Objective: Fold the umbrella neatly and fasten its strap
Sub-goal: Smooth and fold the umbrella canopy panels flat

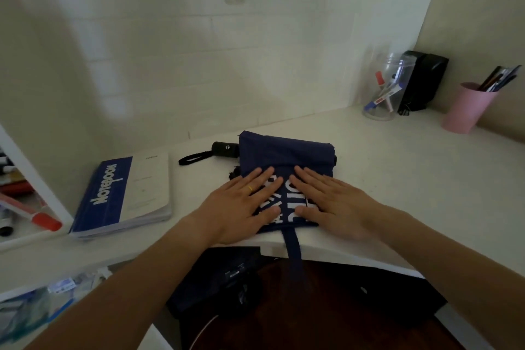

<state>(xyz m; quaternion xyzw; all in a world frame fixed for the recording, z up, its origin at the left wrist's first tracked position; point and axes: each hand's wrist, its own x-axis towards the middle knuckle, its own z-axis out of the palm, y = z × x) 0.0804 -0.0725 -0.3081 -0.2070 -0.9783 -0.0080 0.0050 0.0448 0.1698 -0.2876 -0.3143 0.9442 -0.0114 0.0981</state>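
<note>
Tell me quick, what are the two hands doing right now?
Left hand: open, fingers straight, pressing flat on the blue umbrella.
Right hand: open, fingers straight, pressing flat on the umbrella too.

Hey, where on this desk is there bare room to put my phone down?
Bare desk lies right of the umbrella, before the clear marker jar and pink pen cup. Left is crowded: handle, wrist loop, notebook. Both hands cover the middle.

Umbrella (284, 155): navy, white lettering; black handle (225, 148). Notebook (125, 193): blue and white cover. Cup (468, 108): pink. Tabletop (397, 179): white. Ring (250, 188): yellow. Marker cap (47, 220): red.
</note>
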